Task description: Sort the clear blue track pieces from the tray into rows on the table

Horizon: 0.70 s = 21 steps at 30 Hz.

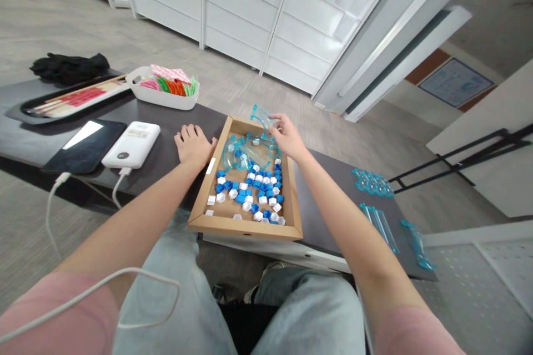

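A shallow cardboard tray point(245, 227) lies on the dark table in front of me. Inside are several small blue and white hexagonal pieces point(254, 191) and clear blue curved plastic pieces point(241, 152). My right hand point(287, 136) is over the tray's far edge, its fingers pinched on one clear blue curved piece point(262, 115) lifted above the rim. My left hand point(194, 144) rests flat on the table, fingers apart, touching the tray's left wall.
Left of the tray lie a white power bank point(131, 144) and a dark phone point(85, 145), both cabled. Behind them stand a white bin of coloured packets point(164, 86) and a black tray of sticks point(70, 99). More clear blue pieces point(372, 183) lie on the right.
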Available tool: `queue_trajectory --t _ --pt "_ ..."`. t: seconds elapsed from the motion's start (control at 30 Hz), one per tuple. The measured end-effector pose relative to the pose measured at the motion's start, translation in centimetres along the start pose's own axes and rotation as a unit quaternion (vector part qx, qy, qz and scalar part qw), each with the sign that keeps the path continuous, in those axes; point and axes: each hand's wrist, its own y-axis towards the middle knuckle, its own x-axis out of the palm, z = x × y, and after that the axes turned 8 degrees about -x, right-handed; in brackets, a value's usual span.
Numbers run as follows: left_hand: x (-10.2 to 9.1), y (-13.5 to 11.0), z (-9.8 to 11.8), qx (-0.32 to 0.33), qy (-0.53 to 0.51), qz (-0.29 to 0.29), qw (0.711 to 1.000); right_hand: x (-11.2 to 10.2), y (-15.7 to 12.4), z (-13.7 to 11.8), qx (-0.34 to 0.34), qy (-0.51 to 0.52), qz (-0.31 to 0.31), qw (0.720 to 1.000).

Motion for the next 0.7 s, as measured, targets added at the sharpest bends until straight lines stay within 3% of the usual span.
queue_trajectory --t 0.23,0.4,0.5,0.6,0.7 --pt "-0.8 -0.4 -0.1 0.017 0.023 -0.017 0.999 -6.1 -6.0 2.7 0.045 -0.009 0.037 0.998" --pt "0.6 0.7 -0.4 -0.018 0.048 -0.004 0.999 -12.0 -12.6 7.5 0.18 -0.137 0.079 0.971" --pt "1.5 1.5 -0.9 -0.023 0.05 0.003 0.998 -14.9 -16.2 10.2 0.268 -0.215 0.059 0.937" --pt "1.5 1.9 -1.3 -0.032 0.053 -0.013 0.998 -16.5 -18.8 12.2 0.315 -0.255 0.029 0.914" --pt "0.9 2.0 -1.4 -0.056 0.082 -0.059 0.993 -17.1 -20.4 13.3 0.325 -0.269 0.037 0.906"
